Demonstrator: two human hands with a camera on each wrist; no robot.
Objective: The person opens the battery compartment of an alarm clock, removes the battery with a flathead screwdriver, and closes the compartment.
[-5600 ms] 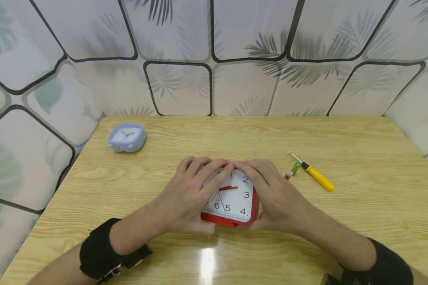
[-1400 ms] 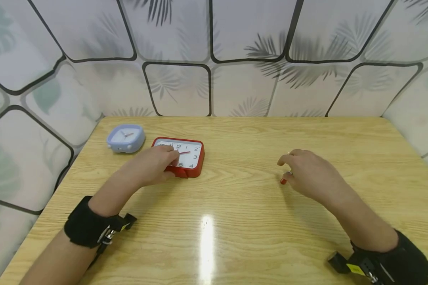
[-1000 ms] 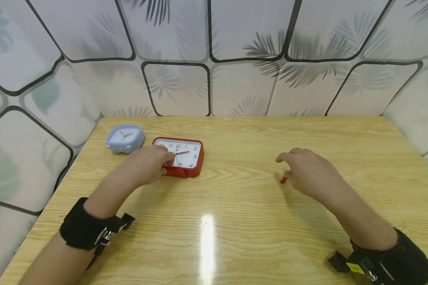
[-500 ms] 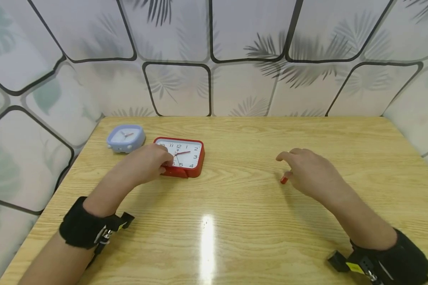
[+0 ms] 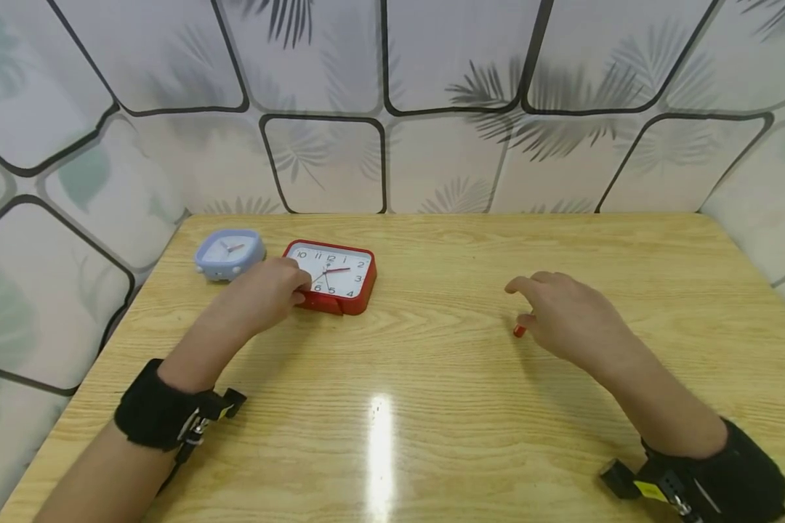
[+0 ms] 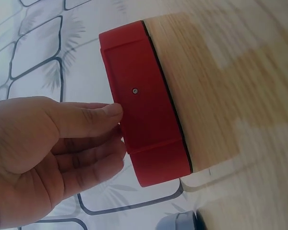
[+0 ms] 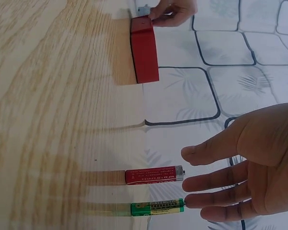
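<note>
A red square clock with a white face lies face up on the table. My left hand is at its lower left; in the left wrist view the thumb touches the clock's edge and the other fingers lie at the face side. Two AA batteries stand upright: a red one and a green one. My right hand hovers beside them, fingers loosely spread, fingertips close to the battery tops. From the head view the hand covers most of both batteries.
A light blue alarm clock lies at the back left, close to the red clock and the left hand. The wooden table ends at the patterned wall behind. Both wrists wear black straps with cameras.
The red clock went from between both hands to the left beside the blue clock, lately shifting slightly backward. My right hand moved over the batteries; the yellow screwdriver seen earlier is out of sight.
</note>
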